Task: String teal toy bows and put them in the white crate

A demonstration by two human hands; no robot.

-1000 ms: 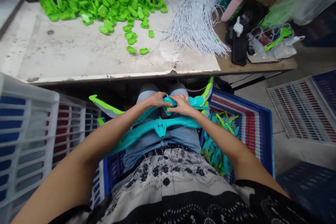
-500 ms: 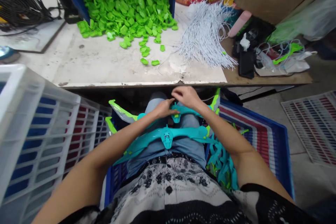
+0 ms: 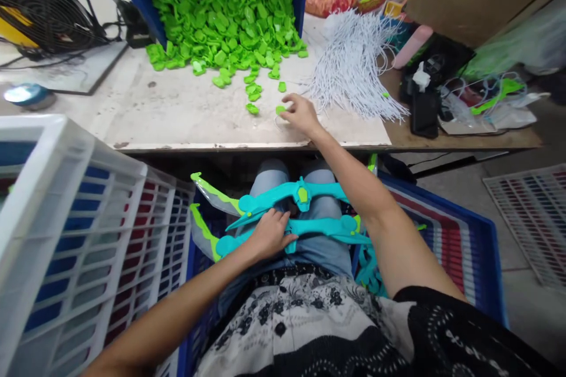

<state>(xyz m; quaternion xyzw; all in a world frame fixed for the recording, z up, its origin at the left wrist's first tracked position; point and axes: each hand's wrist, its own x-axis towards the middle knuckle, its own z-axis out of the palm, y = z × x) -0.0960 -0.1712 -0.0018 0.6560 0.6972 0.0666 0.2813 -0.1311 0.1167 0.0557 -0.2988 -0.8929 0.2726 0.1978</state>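
Note:
Two turquoise bow-shaped pieces with green tips lie across my lap. The farther bow (image 3: 274, 193) has a green cap at its centre. My left hand (image 3: 270, 234) is closed on the middle of the nearer bow (image 3: 318, 226), its fingers covering part of the centre. Over the table, my right hand (image 3: 300, 113) has its fingertips pinched on a small green piece (image 3: 280, 111) near the front edge. Another loose green piece (image 3: 252, 109) lies to its left.
A blue bin (image 3: 158, 29) spills green pieces onto the table (image 3: 198, 123). White strings (image 3: 354, 65) and a phone (image 3: 424, 115) lie to the right. White crate (image 3: 57, 188) at left; striped blue crate (image 3: 490, 247) at right.
My right hand has moved from the farther bow up to a green piece on the table. My left hand has shifted down to the nearer bow. The farther bow's green cap is now uncovered.

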